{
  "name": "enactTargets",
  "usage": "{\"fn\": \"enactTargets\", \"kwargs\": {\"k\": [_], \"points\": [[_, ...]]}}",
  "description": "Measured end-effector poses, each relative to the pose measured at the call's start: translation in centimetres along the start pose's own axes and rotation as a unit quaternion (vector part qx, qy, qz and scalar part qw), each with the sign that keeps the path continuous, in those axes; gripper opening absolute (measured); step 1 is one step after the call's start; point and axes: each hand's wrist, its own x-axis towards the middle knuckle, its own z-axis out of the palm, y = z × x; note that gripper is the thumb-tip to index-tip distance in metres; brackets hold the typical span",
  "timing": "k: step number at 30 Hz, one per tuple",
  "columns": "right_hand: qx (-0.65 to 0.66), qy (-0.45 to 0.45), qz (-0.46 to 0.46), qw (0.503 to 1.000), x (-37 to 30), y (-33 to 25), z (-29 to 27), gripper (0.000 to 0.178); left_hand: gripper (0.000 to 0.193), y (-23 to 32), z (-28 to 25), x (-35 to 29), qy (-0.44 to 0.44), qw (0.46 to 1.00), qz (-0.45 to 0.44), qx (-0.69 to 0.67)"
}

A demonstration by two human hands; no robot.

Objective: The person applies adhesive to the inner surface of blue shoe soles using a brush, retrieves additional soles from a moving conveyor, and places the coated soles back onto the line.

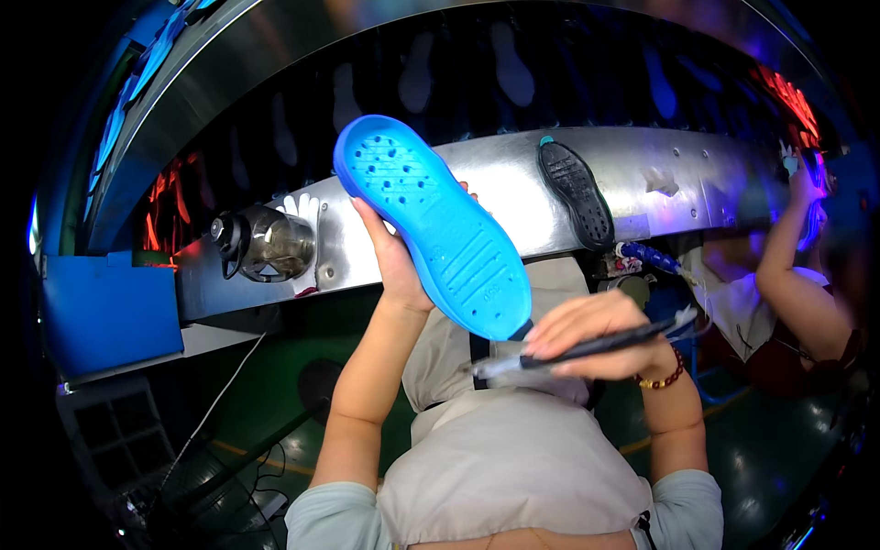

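Observation:
A bright blue shoe sole is held up over my lap, its inner side facing me, with small holes at the far end and ridges lower down. My left hand grips its left edge, with fingertips showing past the right edge. My right hand is closed around a slim dark handheld tool with a pale, blurred tip; its exact kind is unclear. The fingers of that hand are close to the sole's lower end, and a small dark piece shows between them; whether they touch is unclear.
On the metal ledge lie a black sole, a clear dark-lidded jug and a white glove. Behind it, a dark belt carries several soles. Another person's arm is at right. A blue box stands left.

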Motion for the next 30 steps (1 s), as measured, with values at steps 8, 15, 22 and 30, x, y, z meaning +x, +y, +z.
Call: {"fn": "enactTargets", "kwargs": {"k": [8, 15, 22, 30], "points": [[0.098, 0.051, -0.001, 0.994, -0.7, 1.8, -0.3, 0.019, 0.086, 1.3, 1.4, 0.8, -0.074, 0.996, 0.012, 0.043], [0.279, 0.255, 0.037, 0.925, 0.0, 3.4, 2.0, 0.016, 0.071, -1.8, 4.3, -2.0, -0.027, 0.997, -0.003, -0.071], [0.104, 0.174, 0.049, 0.978, 0.2, 1.2, 1.5, 0.019, 0.046, -2.7, 1.5, -1.7, 0.026, 0.999, -0.013, -0.033], [-0.054, 0.095, -0.010, 0.994, 1.9, 0.5, -0.4, 0.021, 0.050, -1.3, 1.8, -0.7, -0.040, 0.998, -0.003, -0.044]]}}
